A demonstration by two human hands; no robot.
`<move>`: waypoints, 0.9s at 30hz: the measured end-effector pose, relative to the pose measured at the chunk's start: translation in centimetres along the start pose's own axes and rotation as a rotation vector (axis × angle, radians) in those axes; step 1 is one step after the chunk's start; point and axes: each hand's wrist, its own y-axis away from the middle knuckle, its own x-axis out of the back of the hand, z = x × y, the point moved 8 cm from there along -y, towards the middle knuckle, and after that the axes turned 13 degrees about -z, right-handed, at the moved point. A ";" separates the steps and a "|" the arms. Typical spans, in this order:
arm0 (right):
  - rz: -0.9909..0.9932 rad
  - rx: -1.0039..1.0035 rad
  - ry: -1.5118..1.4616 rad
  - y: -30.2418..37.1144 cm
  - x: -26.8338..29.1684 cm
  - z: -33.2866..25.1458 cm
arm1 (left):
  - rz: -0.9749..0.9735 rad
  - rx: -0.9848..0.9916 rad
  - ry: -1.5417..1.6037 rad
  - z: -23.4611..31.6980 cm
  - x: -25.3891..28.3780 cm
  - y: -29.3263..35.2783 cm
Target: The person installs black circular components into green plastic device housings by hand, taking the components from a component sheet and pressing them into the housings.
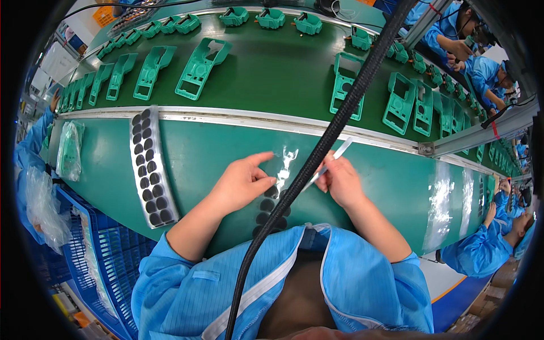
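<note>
A clear film sheet with dark round pads [264,205] lies on the green bench in front of me, partly hidden by a black cable. My left hand [241,180] is at this sheet's left side, thumb and index finger stretched out and apart, the thumb tip close to an upper pad. Across the sheet, my right hand [341,180] grips slim pale tweezers [341,149]; their lower end points down toward the sheet. Farther left lies a strip with two rows of black round pads [151,170].
A thick braided black cable [317,153] crosses the view diagonally. Behind a metal rail, a conveyor [266,73] carries green plastic housings [203,69] and smaller green parts [270,18]. Clear film sheets [439,198] lie at right. Blue crates [113,260] stand lower left. Co-workers [481,243] sit nearby.
</note>
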 end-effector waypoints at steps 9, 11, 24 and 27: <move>-0.098 -0.071 0.190 -0.5 -2.3 -0.2 | -0.069 -0.051 0.284 -1.3 -1.8 -1.3; -0.091 -0.086 0.180 -0.5 -2.2 -0.4 | -0.062 -0.095 0.362 -1.1 -2.0 -1.2; -0.008 -0.109 0.232 -0.5 -1.5 -0.9 | -0.065 -0.101 0.368 -1.0 -2.0 -1.2; -0.043 -0.166 0.185 -0.8 -1.6 -0.5 | -0.068 -0.124 0.358 -1.1 -2.4 -1.3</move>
